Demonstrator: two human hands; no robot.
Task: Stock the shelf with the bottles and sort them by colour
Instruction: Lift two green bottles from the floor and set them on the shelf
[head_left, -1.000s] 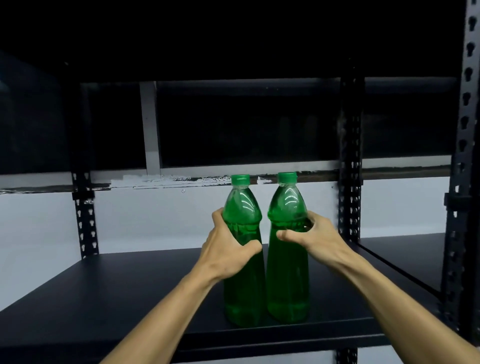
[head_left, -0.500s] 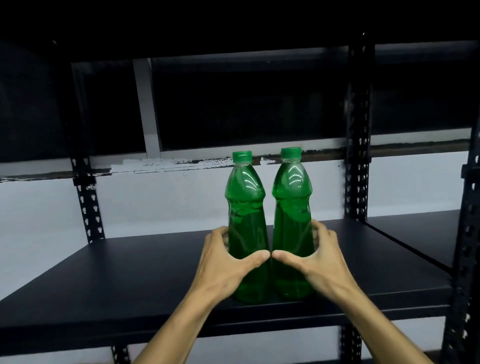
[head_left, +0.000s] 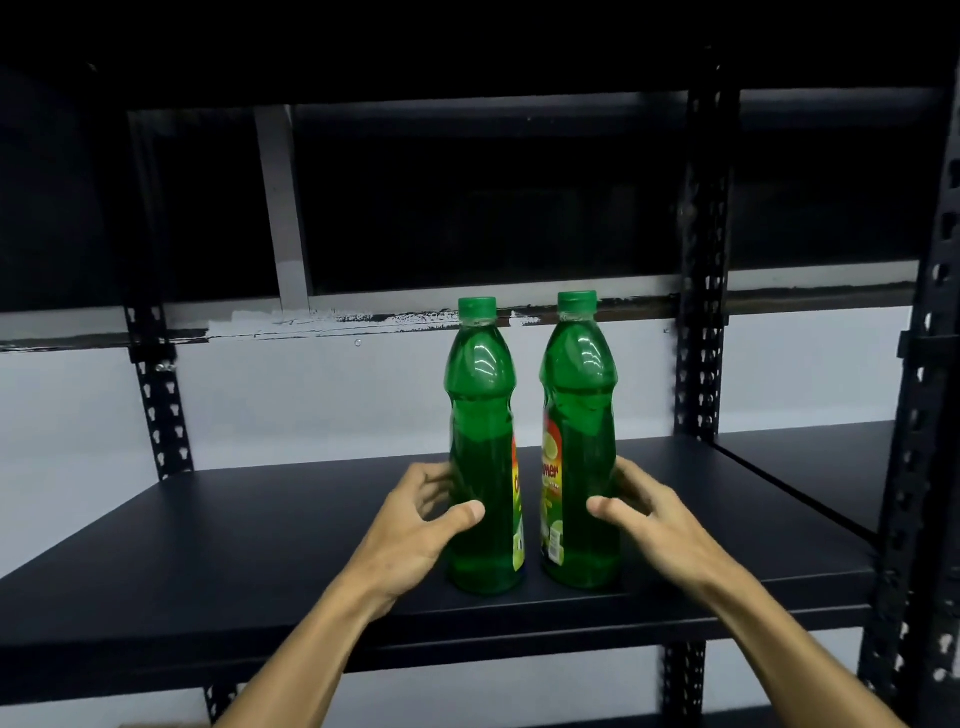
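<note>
Two green bottles with green caps stand upright on the black shelf board (head_left: 234, 545), near its front edge, with a small gap between them. My left hand (head_left: 415, 525) wraps the lower part of the left bottle (head_left: 480, 441), thumb on its front and fingers behind it. In the same way my right hand (head_left: 654, 525) cups the lower part of the right bottle (head_left: 582, 415). Each bottle's label faces the gap, so only a strip of it shows.
Black perforated uprights stand at the back left (head_left: 158, 410), back right (head_left: 698, 364) and front right (head_left: 914, 467). A second black shelf board (head_left: 810, 467) adjoins on the right. Another dark shelf runs overhead, and a white wall lies behind.
The bottles were set down and pushed back on the shelf. My hands slid lower on them, and the two bottles moved apart from touching to a small gap.
</note>
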